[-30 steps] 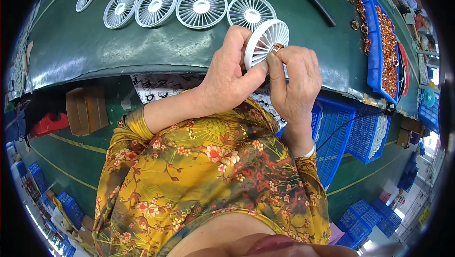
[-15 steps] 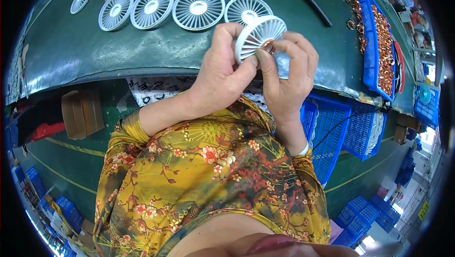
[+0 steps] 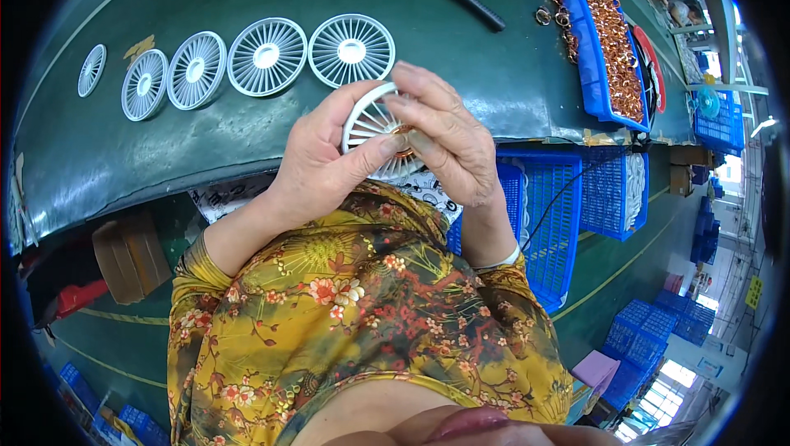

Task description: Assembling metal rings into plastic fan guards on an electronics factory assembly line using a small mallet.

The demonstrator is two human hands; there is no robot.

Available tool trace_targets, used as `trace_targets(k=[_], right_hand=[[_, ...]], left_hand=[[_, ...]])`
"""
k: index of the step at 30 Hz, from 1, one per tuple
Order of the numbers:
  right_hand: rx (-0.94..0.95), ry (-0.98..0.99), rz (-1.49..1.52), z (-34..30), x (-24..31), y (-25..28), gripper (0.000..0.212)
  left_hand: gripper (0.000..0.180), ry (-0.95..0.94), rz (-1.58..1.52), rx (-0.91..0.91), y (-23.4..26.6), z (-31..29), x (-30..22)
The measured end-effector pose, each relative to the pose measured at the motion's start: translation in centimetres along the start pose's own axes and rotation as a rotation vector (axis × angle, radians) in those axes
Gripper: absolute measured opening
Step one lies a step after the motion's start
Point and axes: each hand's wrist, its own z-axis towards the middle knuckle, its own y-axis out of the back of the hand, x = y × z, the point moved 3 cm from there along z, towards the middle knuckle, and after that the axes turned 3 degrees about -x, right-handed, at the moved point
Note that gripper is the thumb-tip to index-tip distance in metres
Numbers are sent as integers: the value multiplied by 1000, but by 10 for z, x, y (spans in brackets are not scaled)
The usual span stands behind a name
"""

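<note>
Between my two hands is a white spoked plastic wheel point(image 3: 368, 123), held above the near edge of the green table. My left hand point(image 3: 322, 158) grips its rim from the left, the thumb lying toward the hub. A copper-coloured ring point(image 3: 404, 141) sits at the hub, partly hidden by my fingers. My right hand point(image 3: 448, 137) bends over the wheel's right side, with fingertips and thumb at the ring. Beyond my hands a row of similar white wheels point(image 3: 266, 56) lies flat on the table.
A blue tray point(image 3: 588, 76) full of copper-coloured rings stands at the table's right, with loose rings point(image 3: 543, 16) beside it. A black rod-like tube point(image 3: 461, 0) lies at the far side. Blue crates point(image 3: 550, 224) sit below the table edge, and a cardboard box point(image 3: 132, 261) is at lower left.
The held wheel has tilted to face me more and come closer to my body. My right fingers have moved over its face. The whole view has turned, shifting the table's things leftward.
</note>
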Motion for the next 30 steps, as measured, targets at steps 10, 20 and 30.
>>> trace_targets(k=[10, 20, 30], right_hand=[[-65, -373, 408, -3, -29, 51, 62], [-7, -535, -995, -5, -226, 192, 38], [-168, -575, -1003, -10, -238, 224, 36]], left_hand=[[44, -608, 767, 194, -27, 26, -13], [26, -542, 1445, 251, -70, 96, 63], [11, -977, 1127, -180, 37, 81, -49]])
